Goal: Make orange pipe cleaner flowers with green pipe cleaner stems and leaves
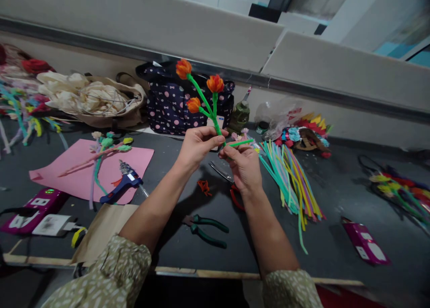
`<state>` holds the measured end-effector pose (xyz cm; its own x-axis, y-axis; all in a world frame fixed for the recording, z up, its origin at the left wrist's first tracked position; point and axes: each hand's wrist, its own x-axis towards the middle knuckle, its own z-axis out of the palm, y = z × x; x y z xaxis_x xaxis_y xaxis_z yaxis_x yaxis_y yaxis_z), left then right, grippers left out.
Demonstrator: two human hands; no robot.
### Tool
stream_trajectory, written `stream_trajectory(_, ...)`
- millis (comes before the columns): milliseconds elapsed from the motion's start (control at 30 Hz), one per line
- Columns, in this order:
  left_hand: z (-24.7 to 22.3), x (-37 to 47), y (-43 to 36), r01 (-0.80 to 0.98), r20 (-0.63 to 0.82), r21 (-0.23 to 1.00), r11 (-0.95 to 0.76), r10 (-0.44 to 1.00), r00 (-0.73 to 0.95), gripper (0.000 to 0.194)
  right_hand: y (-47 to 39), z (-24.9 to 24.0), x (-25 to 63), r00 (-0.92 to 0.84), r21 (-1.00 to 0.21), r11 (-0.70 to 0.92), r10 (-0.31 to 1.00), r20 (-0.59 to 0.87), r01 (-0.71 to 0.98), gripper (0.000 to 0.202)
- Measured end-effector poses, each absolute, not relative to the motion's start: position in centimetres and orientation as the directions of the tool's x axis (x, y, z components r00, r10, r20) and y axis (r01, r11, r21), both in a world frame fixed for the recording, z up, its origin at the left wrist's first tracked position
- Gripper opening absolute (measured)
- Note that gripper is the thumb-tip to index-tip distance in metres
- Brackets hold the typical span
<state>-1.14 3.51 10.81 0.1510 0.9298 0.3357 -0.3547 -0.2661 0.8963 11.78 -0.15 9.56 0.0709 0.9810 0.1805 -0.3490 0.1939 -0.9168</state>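
A green pipe-cleaner stem point(215, 119) stands upright above the table, branching to three orange-red flower heads point(215, 84). My left hand point(200, 145) pinches the stem low down, below the branching. Close beside it on the right, my right hand point(242, 162) has thumb and forefinger closed on a green pipe cleaner point(241, 142) whose free end points right. The two hands nearly meet at the stem's lower part. Where that green piece joins the stem is hidden by the fingers.
Green-handled pliers point(210, 229), orange scraps point(204, 188) and red-handled scissors point(236, 197) lie below my hands. Right are colored pipe cleaners point(292, 178). Left, a blue glue gun point(124, 187) rests on pink paper point(79, 164). Behind stand a dotted bag point(168, 104) and green bottle point(239, 115).
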Motion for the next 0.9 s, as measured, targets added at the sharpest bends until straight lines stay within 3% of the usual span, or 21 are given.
stream_trajectory(167,10.7,-1.2,3.4,-0.346,0.352,0.897,-0.274,0.917,0.188,0.026,0.0,9.5,12.3,-0.166,-0.82,-0.105,0.986,-0.012,-0.563,0.012)
stream_trajectory(267,10.7,-1.2,3.2,-0.336,0.347,0.904,-0.263,0.912,0.219,0.025,0.0,9.2,12.3,-0.292,-0.738,-0.232,0.955,-0.049,-0.634,0.013)
stream_trajectory(367,10.8,-1.2,3.1,-0.33,0.346,0.906,-0.264,0.912,0.22,0.024,0.0,9.1,11.8,-0.286,-0.724,-0.216,0.958,-0.027,-0.655,0.013)
stream_trajectory(467,11.0,-1.1,3.1,-0.333,0.356,0.9,-0.283,0.916,0.184,0.025,-0.1,8.9,11.3,-0.119,-0.785,-0.02,0.991,0.069,-0.619,0.012)
stream_trajectory(600,11.0,-0.7,3.1,-0.334,0.374,0.889,-0.312,0.917,0.139,0.024,-0.4,8.6,10.8,0.193,-0.88,0.382,0.921,0.338,-0.282,0.007)
stream_trajectory(700,10.8,-0.4,3.1,-0.333,0.374,0.887,-0.32,0.92,0.113,0.023,-0.5,8.3,10.8,0.305,-0.848,0.524,0.798,0.52,0.076,0.006)
stream_trajectory(800,10.6,-0.1,3.1,-0.345,0.341,0.893,-0.289,0.935,0.099,0.026,-0.5,7.8,11.2,0.293,-0.701,0.584,0.643,0.707,0.41,0.004)
stream_trajectory(900,10.6,0.1,3.0,-0.364,0.319,0.893,-0.264,0.943,0.1,0.03,-0.3,7.2,11.8,0.123,-0.482,0.605,0.537,0.835,0.634,0.003)
